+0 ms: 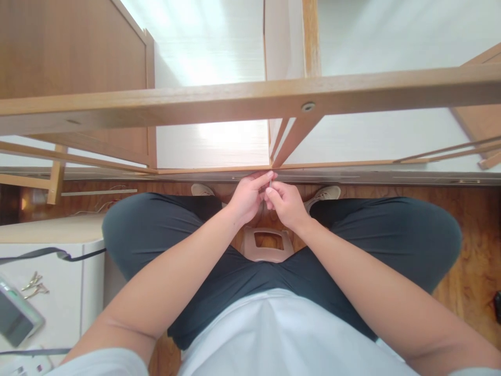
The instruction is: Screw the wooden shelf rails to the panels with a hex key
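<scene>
My left hand (247, 197) and my right hand (288, 204) meet in front of my lap, below the front edge of a wooden frame. The fingers of both hands are pinched close together. A thin grey rod-like piece (270, 184) sticks up from the right thumb and fingertips, close to the left fingertips. It is too small to name, and my fingers hide its lower part. Whatever the left fingers pinch is also hidden.
A wooden rail (219, 102) with a round metal fastener (308, 107) crosses ahead of me. Below me is a beige stool (270, 253). On the left, a white cabinet (62, 282) carries a phone-like device (18, 316), small metal pieces (35, 284) and a dark strap (43, 253).
</scene>
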Demonstrator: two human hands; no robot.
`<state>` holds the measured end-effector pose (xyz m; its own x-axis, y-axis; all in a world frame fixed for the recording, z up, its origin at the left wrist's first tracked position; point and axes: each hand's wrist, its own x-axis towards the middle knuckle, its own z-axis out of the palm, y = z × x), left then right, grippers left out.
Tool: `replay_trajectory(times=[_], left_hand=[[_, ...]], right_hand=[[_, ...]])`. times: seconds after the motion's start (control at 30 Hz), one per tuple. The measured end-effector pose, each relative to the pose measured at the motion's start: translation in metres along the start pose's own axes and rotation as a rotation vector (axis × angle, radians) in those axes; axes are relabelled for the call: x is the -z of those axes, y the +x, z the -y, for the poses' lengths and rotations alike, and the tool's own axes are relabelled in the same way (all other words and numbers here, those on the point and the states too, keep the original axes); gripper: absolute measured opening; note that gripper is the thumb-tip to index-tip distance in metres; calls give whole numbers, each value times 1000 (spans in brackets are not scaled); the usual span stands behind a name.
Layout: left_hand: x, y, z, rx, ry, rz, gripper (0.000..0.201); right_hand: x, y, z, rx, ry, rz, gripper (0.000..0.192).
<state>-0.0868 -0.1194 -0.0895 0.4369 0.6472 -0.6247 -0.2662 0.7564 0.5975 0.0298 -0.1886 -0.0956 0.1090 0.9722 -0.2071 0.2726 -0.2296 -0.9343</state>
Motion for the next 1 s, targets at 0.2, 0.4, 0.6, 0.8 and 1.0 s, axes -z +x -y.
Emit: replay_trajectory(times=[0.2, 0.4, 0.6, 0.8, 1.0], left_hand=[[1, 3, 3, -12, -26, 0, 31], [-5, 1, 5, -16, -31, -32, 30], [-5, 3, 10, -62, -28, -54, 27], [-4, 4, 12, -63, -14, -73, 21], [-3, 6, 14, -104, -4, -51, 18]], right_hand=[[0, -3, -6, 28, 130, 40, 37], [-3, -2, -11, 12, 207, 52, 36], [-2, -1, -14, 6, 161, 17, 35], [-2, 0, -12, 32, 134, 2, 36], [-4, 1, -11, 20, 168, 0, 36]])
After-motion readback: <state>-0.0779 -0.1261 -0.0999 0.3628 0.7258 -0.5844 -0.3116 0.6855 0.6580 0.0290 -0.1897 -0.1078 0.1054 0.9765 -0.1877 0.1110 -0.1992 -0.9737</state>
